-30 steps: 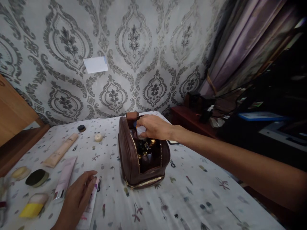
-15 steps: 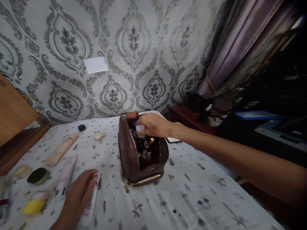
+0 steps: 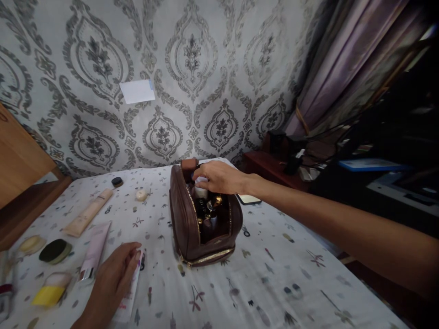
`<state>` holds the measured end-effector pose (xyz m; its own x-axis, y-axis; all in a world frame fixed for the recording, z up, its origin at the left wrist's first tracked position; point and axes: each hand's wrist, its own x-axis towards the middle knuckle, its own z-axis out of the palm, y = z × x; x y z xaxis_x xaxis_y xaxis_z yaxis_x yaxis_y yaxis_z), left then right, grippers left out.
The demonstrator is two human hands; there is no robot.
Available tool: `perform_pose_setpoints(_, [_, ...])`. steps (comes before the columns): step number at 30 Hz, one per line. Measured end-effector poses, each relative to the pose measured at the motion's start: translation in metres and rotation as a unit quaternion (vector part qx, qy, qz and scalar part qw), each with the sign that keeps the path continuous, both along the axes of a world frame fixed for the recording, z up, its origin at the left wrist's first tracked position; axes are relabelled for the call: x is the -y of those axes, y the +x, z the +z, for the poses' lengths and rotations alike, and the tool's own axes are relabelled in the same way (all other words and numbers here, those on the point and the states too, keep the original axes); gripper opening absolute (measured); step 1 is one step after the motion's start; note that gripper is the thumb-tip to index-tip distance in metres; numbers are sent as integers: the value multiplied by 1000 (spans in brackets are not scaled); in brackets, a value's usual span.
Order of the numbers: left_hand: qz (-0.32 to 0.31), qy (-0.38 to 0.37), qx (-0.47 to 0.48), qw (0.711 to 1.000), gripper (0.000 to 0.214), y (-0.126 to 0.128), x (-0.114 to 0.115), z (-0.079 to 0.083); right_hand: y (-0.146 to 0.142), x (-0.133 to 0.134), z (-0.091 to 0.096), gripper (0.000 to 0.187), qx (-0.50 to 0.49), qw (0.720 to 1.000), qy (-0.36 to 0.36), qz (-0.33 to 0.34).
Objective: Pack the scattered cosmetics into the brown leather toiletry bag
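Note:
A brown toiletry bag with a gold zipper stands unzipped, small cosmetics packed inside. My right hand reaches into its back part, fingers closed around the top of a small white container. Its lower part is hidden among the other items. Dark bottles with gold parts sit in front of those fingers. On the sheet to the left, my left hand rests loosely over a white tube, fingers together and slightly bent. A pink tube lies just beside it.
Farther left are a beige tube, a dark round jar, a yellow item and a cream round piece. A small black lid and a cream ball-like item lie toward the wall. A phone-like slab is behind the bag.
My right hand has shifted slightly down and left inside the bag, and more of the white container's side shows. My left hand stays where it was.

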<state>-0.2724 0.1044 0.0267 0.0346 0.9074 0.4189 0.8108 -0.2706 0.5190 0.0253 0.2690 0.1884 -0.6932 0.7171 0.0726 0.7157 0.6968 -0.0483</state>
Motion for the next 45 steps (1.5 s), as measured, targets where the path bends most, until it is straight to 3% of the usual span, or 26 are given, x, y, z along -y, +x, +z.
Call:
perform_pose_setpoints(10, [14, 8, 24, 1000, 34, 5, 1, -1, -1, 2, 5, 27, 43, 999, 9, -16])
perform_pose_setpoints(15, [-21, 4, -13, 1000, 30, -1, -1, 2, -2, 4, 8, 26, 35, 999, -2, -5])
perform_pose_setpoints(30, [-8, 8, -9, 1000, 33, 3, 0, 7, -3, -5, 5, 24, 33, 999, 13, 32])
perform_pose_setpoints(35, [-41, 7, -33, 999, 32, 2, -1, 10, -2, -3, 5, 27, 37, 999, 4, 18])
perform_pose_setpoints(45, [-42, -1, -26, 999, 31, 1, -1, 8, -2, -2, 12, 25, 2, 999, -10, 38])
